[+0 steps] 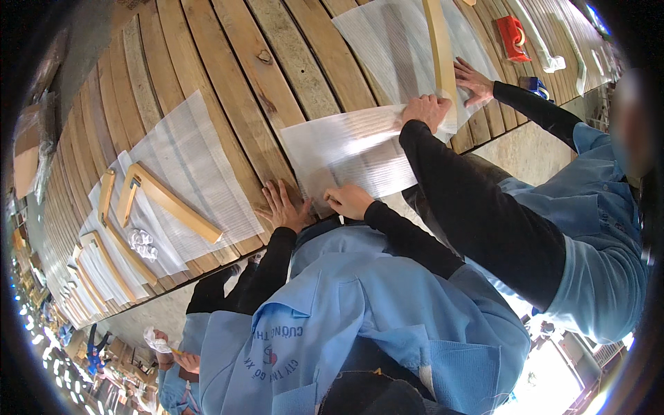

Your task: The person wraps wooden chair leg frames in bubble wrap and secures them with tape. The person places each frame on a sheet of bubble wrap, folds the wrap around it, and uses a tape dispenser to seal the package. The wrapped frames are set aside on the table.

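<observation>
My left hand lies with its fingers spread on the slatted wooden table, close to its near edge. Just right of it, my right hand is closed, fingers curled at the near left part of a white translucent foam sheet. That sheet stretches right to a co-worker's closed hand. The co-worker's other hand rests open on a second foam sheet, beside a long pale wooden piece. What my right fingertips pinch is partly hidden.
Left of me, another foam sheet carries an angled wooden frame piece. Further left are more wooden pieces and a crumpled white wad. A red tape dispenser and a blue one stand at right. The co-worker's sleeve crosses close on my right.
</observation>
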### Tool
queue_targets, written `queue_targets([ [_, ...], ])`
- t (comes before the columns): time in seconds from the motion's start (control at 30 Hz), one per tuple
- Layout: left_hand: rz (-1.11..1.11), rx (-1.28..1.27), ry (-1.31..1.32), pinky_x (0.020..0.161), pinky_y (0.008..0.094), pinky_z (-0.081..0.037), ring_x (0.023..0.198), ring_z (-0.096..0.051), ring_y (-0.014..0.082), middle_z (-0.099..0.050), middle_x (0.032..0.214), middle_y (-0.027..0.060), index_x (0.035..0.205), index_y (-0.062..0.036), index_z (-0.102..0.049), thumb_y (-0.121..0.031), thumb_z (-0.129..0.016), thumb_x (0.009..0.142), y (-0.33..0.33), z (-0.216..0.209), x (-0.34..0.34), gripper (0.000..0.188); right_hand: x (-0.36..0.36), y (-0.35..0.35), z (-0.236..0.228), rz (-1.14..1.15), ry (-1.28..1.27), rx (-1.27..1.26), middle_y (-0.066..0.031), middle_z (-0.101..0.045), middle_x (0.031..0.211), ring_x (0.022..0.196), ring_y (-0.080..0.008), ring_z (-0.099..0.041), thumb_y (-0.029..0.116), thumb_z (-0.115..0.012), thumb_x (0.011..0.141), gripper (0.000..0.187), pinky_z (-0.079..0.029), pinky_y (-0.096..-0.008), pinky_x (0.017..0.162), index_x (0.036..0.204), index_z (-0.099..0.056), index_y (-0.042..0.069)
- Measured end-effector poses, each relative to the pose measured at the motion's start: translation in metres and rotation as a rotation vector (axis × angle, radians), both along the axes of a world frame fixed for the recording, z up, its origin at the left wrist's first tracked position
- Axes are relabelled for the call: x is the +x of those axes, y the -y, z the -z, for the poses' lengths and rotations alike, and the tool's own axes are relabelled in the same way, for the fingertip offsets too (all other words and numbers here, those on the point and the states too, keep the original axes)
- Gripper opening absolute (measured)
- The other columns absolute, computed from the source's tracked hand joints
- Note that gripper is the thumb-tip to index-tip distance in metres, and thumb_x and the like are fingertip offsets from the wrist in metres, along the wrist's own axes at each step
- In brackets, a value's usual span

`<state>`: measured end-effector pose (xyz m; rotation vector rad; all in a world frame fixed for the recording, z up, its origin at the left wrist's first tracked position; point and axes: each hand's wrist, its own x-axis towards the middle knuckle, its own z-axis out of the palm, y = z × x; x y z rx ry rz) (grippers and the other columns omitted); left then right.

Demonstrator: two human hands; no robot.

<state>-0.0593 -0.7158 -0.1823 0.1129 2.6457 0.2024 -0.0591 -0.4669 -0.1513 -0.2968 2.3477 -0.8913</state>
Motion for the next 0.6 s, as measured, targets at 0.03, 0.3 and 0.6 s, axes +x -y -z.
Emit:
queue_targets([
  [0.03, 0.012, 0.002, 0.048, 0.105, 0.0847, 0.002, 0.156, 0.006, 0.0365, 0.009, 0.169, 0.0155, 0.164, -0.0167, 0.000, -0.078, -0.063, 0.078, -0.001, -0.003, -0.003, 0.123, 0.003, 0.001, 0.002, 0.005, 0.008, -0.007, -0.0155, -0.067, 0.103, 0.095, -0.0370, -0.065, 0.035, -0.057, 0.095, 0.028, -0.049, -0.0495, 0.084, 0.113, -0.059, 0.013],
  [0.3, 0.050, 0.019, 0.131, 0.107, 0.0822, 0.003, 0.154, 0.011, 0.0443, 0.013, 0.168, 0.0212, 0.163, -0.0133, 0.003, -0.083, -0.063, 0.071, 0.004, -0.002, -0.006, 0.133, 0.013, 0.020, -0.006, 0.038, -0.035, -0.015, -0.0171, -0.071, 0.103, 0.092, -0.0404, -0.067, 0.037, -0.052, 0.098, 0.030, -0.052, -0.0526, 0.080, 0.111, -0.066, 0.014],
  [0.6, 0.069, 0.094, 0.104, 0.109, 0.0797, 0.007, 0.154, 0.011, 0.0436, 0.012, 0.168, 0.0224, 0.163, -0.0131, 0.003, -0.085, -0.060, 0.073, 0.011, 0.000, -0.005, 0.131, 0.017, 0.040, -0.047, 0.158, 0.011, -0.096, -0.0180, -0.070, 0.080, 0.076, -0.0425, -0.067, 0.028, -0.055, 0.095, 0.019, -0.052, -0.0548, 0.070, 0.104, -0.062, 0.013],
])
